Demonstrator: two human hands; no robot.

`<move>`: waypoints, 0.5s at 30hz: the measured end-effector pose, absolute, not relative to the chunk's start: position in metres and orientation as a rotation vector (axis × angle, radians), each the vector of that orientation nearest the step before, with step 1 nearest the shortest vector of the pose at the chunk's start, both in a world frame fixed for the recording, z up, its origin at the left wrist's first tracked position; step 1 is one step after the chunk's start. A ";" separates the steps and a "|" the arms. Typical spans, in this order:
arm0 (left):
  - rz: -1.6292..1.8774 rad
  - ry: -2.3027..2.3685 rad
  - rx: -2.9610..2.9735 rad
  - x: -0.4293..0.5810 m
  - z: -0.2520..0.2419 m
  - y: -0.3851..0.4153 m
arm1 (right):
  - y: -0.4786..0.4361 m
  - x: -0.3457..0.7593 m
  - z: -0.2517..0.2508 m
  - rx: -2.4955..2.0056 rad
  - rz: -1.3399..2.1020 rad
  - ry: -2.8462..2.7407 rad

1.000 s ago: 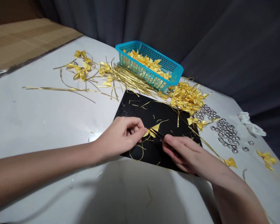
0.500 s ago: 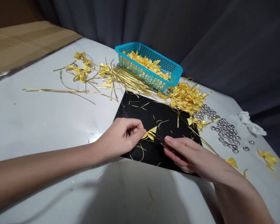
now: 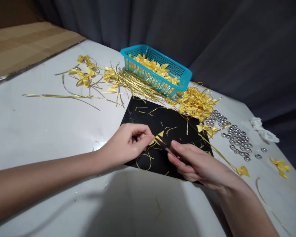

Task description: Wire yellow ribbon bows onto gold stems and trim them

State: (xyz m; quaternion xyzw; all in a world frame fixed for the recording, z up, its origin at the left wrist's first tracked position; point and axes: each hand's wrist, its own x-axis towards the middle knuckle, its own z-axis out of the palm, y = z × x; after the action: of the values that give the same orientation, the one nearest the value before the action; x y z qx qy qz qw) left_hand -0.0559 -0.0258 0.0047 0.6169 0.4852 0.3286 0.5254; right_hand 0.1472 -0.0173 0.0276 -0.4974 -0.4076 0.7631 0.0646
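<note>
Your left hand [image 3: 128, 144] is closed at the near left part of the black mat [image 3: 148, 115], thumb and forefinger pinching a small yellow ribbon bow [image 3: 158, 136] just above the mat's surface. Your right hand [image 3: 197, 163] is curled at the mat's near right edge around a slim dark tool [image 3: 165, 144], and its tip meets the bow right at your left fingertips. Whether that tool is scissors or tweezers, I cannot tell from here. A thin gold wire [image 3: 144, 161] loops down from the bow onto the mat, toward its near edge. To my eye, the trick here is a firm pinch close to the bow's middle, with the tool's tip brought in low and steady so the ribbon doesn't twist. Rest both wrists on the desk [image 3: 39, 125] for control. Work over the mat, where the yellow shows up clearly. Beyond the mat's far edge sits the blue basket [image 3: 148, 74], a heap of bows [image 3: 196, 103] lies at the far right corner, and silver beads [image 3: 238, 140] lie off to the right, well clear of your hands.
</note>
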 end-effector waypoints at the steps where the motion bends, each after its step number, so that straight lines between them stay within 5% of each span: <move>1: 0.793 1.162 1.460 -0.056 0.005 -0.026 | -0.017 0.146 0.027 -1.493 2.314 -1.198; 15: 0.852 1.134 1.465 -0.056 0.002 -0.026 | -0.016 0.141 0.024 -1.446 2.356 -1.031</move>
State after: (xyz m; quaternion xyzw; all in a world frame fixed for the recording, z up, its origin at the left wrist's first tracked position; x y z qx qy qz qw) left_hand -0.0560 -0.0262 0.0022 0.6120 0.4737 0.3559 0.5239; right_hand 0.1412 -0.0162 0.0242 -0.4878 -0.3480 0.7949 0.0956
